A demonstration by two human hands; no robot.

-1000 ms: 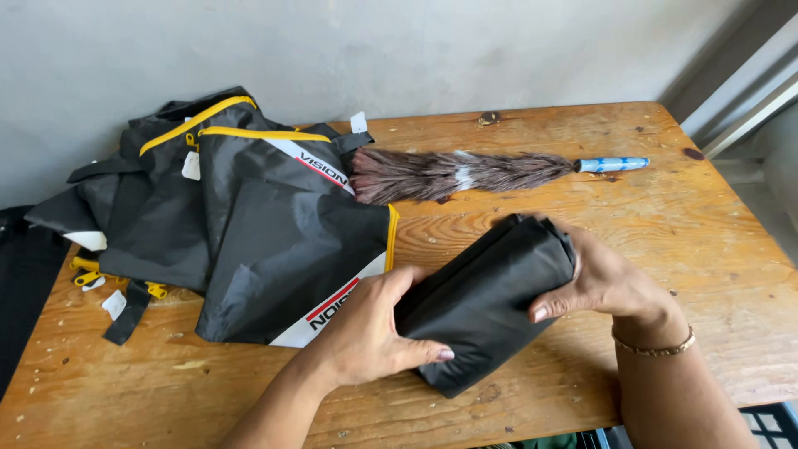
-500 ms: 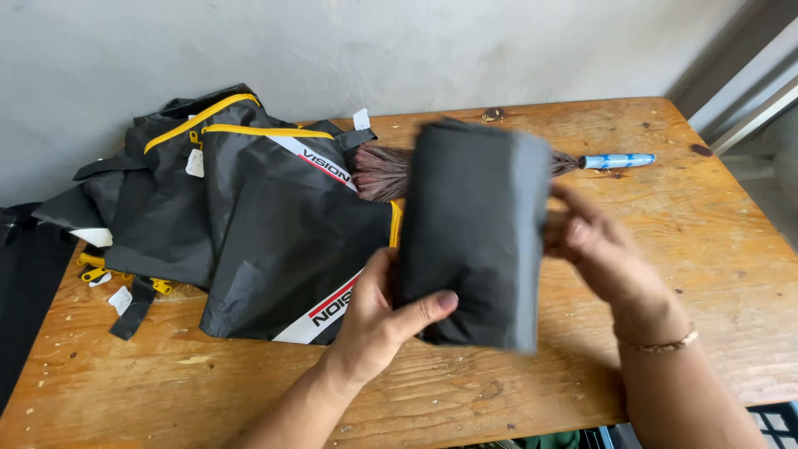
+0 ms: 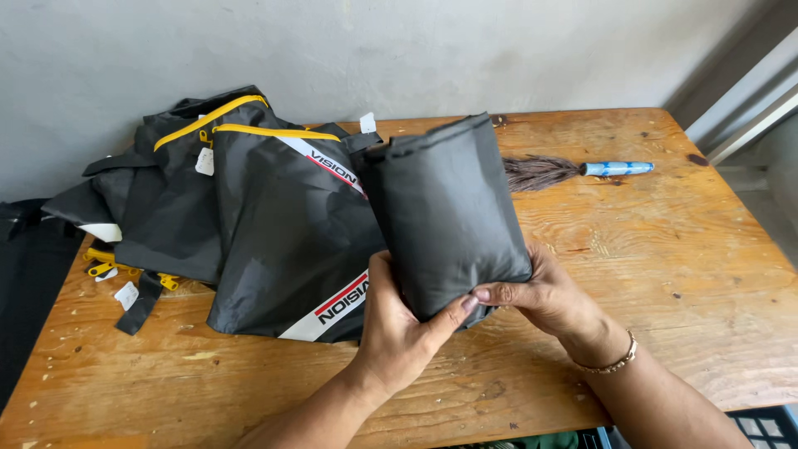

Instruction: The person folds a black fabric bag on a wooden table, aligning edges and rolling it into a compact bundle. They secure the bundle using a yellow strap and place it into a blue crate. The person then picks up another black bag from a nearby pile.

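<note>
Soft even daylight, faint shadows, sharp focus, no glare

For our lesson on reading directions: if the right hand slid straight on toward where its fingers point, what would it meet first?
The right hand points leftward, so it would probably meet the left hand first, under the folded dark bundle; depth is uncertain.

Folded pouch (image 3: 445, 220) held upright above the table (image 3: 682, 274), near its front-middle. Left hand (image 3: 399, 333) under the pouch's lower left corner, right hand (image 3: 544, 295) at its lower right. Pile of bags (image 3: 249, 208) on the table, left of the pouch. Feather duster (image 3: 582, 170) behind the pouch, handle pointing right.
</note>
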